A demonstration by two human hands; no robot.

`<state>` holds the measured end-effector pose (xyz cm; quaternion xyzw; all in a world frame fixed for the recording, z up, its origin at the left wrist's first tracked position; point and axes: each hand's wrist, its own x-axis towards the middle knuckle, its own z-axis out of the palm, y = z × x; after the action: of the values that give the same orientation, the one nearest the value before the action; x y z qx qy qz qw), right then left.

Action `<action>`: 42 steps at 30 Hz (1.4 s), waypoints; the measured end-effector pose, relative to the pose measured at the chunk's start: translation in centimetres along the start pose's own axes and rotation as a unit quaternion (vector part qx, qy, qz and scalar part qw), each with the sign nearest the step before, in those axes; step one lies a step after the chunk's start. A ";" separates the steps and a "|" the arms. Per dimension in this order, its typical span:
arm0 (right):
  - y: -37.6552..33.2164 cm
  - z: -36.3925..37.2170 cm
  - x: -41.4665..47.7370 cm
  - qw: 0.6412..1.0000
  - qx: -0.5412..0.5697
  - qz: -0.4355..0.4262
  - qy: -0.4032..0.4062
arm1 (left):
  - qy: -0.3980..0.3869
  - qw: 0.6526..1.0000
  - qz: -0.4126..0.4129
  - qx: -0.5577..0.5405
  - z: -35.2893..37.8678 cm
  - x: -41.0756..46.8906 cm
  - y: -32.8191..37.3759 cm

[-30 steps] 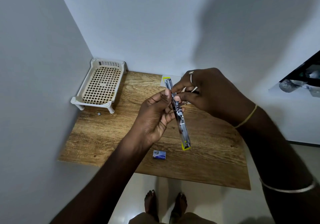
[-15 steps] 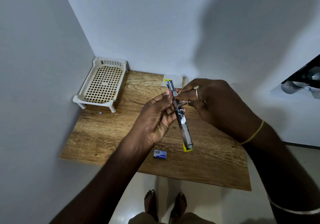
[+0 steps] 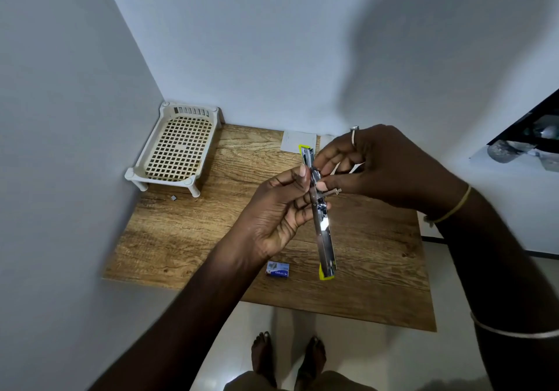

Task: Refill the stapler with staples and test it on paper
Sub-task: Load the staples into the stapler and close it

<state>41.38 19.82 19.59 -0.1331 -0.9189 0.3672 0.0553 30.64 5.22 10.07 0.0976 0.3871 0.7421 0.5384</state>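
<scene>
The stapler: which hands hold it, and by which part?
The left hand grips the opened stapler at its middle; the right hand pinches it just beyond, toward the far end.

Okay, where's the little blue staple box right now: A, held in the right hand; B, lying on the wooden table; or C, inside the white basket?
B: the staple box lies flat on the table near its front edge, well apart from the basket.

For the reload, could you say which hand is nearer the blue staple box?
Left. The left hand hovers just behind the blue staple box; the right hand, farther back-right.
</scene>
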 end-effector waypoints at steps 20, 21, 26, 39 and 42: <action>1.6 1.2 -1.4 0.994 0.052 0.015 0.095 | -0.009 0.997 -0.030 -0.068 0.1 0.1 -0.9; 1.7 1.5 -1.6 0.992 0.050 0.012 0.120 | -0.006 0.996 -0.032 -0.078 0.1 0.2 -0.9; 2.0 3.0 -2.7 0.996 0.029 -0.013 0.089 | 0.004 0.992 -0.055 -0.109 0.5 0.1 -1.3; 3.4 4.7 -2.7 0.985 -0.160 -0.008 0.061 | 0.052 0.983 -0.099 -0.146 0.2 -0.2 -3.7; 3.6 4.7 -3.3 0.992 -0.024 0.001 0.124 | 0.071 0.981 -0.098 -0.152 0.2 0.0 -3.7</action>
<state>44.34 18.32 13.69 -0.1794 -0.9134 0.3260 0.1653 33.42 5.80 7.74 -0.0772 0.3150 0.7408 0.5882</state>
